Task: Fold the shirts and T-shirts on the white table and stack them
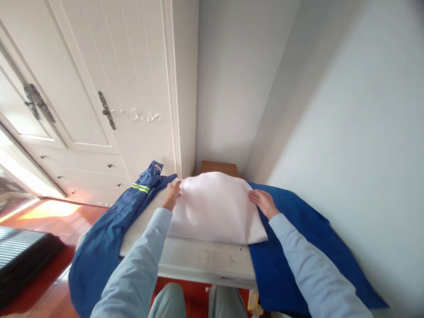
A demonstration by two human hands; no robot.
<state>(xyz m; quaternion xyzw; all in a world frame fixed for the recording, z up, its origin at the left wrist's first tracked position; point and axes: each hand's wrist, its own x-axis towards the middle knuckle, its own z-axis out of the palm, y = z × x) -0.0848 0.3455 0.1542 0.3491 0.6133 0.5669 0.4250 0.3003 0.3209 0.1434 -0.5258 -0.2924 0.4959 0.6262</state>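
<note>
A white cloth, folded into a broad piece, lies across the middle of a white table; its far side bulges up between my hands. Its exact kind does not show. My left hand grips the cloth at its far left edge, fingers closed on the fabric. At the right edge, my right hand holds the cloth too, with its fingers over the border and the thumb hidden. Under the right part of the cloth lies a blue cloth, which spreads beyond the table's right side.
A dark blue work garment with a yellow reflective stripe drapes over the table's left side. Behind stand a white wardrobe and a brown wooden piece. A grey wall borders the right. A black ridged object sits at lower left.
</note>
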